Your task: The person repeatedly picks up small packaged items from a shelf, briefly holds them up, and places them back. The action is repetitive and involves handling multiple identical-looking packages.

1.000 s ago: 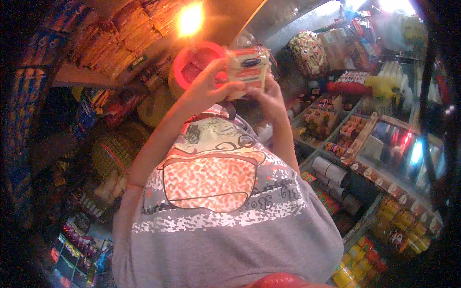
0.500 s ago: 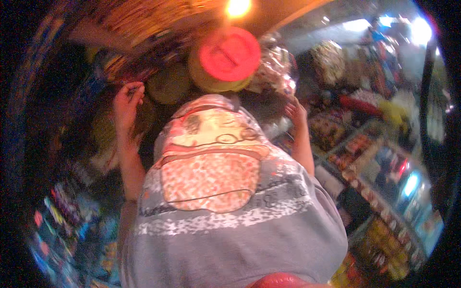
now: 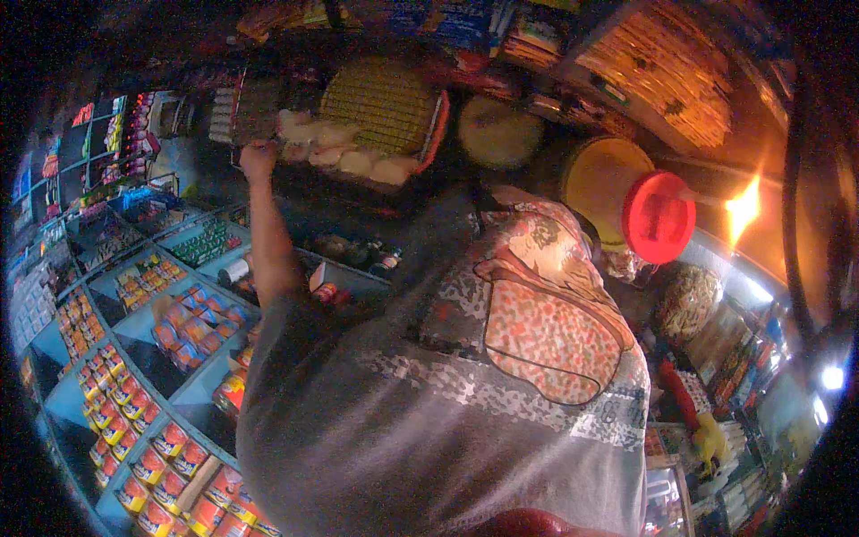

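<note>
My left hand reaches out to the far left, with its fingers curled at the near edge of a dark box. What the fingers hold, if anything, is too dim to make out. Just right of this hand lie several pale rounded lumps, beside a round, yellowish ridged thing inside a red-rimmed tray. My right hand is out of view, on the far side of my grey printed shirt.
Blue compartment shelves with several tins fill the lower left. At the right stands a yellowish tub with a red lid, near a glowing bulb. A dim round container sits between tray and tub.
My view and body have swung left, so the red-lidded tub now appears farther right. My left arm is stretched to the dark box. My right hand has gone out of view.
</note>
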The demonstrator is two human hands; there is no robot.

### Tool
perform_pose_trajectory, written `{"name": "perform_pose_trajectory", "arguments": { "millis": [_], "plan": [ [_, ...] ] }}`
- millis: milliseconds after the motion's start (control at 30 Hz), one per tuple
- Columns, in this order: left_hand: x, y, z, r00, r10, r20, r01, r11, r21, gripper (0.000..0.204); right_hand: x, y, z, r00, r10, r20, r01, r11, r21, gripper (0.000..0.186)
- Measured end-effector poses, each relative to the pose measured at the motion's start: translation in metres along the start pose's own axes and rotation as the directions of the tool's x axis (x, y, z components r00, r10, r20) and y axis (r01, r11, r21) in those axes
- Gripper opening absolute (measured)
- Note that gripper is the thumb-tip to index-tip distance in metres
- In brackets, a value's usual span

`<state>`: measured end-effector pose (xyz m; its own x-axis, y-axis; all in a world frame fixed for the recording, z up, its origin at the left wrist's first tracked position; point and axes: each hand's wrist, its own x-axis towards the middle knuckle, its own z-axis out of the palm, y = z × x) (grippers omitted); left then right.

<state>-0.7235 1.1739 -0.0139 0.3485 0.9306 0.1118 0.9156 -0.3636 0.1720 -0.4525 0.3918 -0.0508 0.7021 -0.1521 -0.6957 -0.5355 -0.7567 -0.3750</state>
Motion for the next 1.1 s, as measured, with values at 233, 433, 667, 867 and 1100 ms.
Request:
{"name": "perform_pose_trajectory", "arguments": {
  "millis": [233,433,667,867,1100],
  "plan": [
    [0.057,-0.03,0.102,0.997,-0.053,0.06,0.05,0.997,0.057,0.039,-0.029,-0.085,0.013,0.986,-0.138,0.089,0.15,0.978,-0.147,0.018],
    [0.042,-0.01,0.121,0.95,-0.219,0.222,0.173,0.962,0.209,0.039,-0.055,-0.125,0.01,0.98,-0.169,0.104,0.19,0.952,-0.242,0.019],
    [0.068,-0.027,0.112,0.946,-0.046,0.321,-0.059,0.949,0.311,0.038,-0.086,-0.155,0.001,0.969,-0.189,0.158,0.232,0.914,-0.333,0.02],
    [0.088,-0.061,0.121,0.959,0.197,-0.205,-0.205,0.979,-0.02,0.03,-0.096,-0.215,-0.01,0.918,-0.257,0.301,0.37,0.828,-0.42,0.021],
    [0.024,0.116,-0.113,0.962,0.269,0.038,-0.203,0.808,-0.554,0.019,-0.121,-0.346,0.041,0.535,-0.753,0.383,0.843,0.502,-0.191,0.025]
  ]
}}
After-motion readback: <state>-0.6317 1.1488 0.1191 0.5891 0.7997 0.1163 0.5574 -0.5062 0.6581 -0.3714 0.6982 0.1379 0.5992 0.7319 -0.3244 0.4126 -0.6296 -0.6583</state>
